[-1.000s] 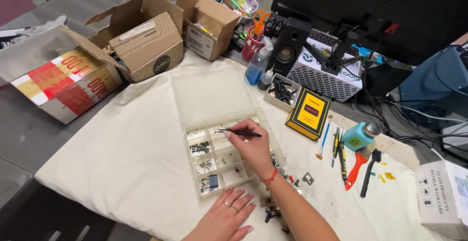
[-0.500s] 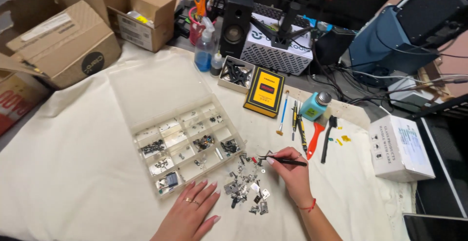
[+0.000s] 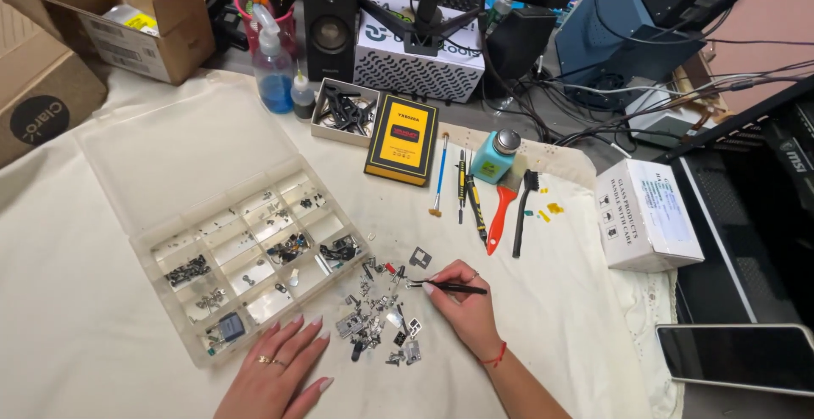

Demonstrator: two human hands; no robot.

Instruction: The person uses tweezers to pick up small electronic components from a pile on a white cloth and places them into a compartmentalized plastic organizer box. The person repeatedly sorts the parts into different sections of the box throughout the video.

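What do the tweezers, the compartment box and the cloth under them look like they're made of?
Tweezers: likely metal with a matte black coat; thin, rigid, dark.
Compartment box: clear plastic; contents and cloth show through its walls.
Cloth: cream woven fabric, probably cotton; soft wrinkles, dull surface.

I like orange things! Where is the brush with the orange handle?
In the head view, the orange-handled brush lies on the cream cloth, right of centre, between the black-and-yellow screwdrivers and the black brush, just below the teal dispenser bottle.
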